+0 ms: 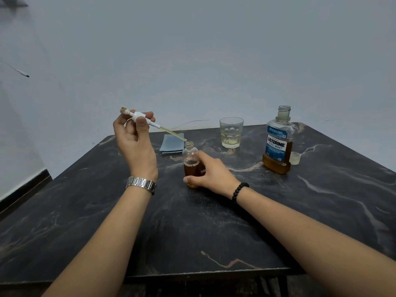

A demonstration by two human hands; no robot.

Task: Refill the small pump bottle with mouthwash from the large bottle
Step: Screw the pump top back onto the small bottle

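Note:
The small clear bottle (190, 159) stands open on the dark marble table (214, 221), about half full of amber liquid with foam on top. My right hand (211, 173) grips its lower body. My left hand (135, 138) holds the white pump head (140, 117) tilted, raised to the bottle's left. The pump's thin dip tube (173, 133) slants down, and its tip is at the bottle's mouth. The large mouthwash bottle (278, 144) stands uncapped at the right, holding amber liquid in its lower part.
A drinking glass (231, 133) with a little pale liquid stands behind the small bottle. A folded blue cloth (172, 143) lies at the back left. The large bottle's clear cap (295, 157) rests beside it. A wall rises behind the table.

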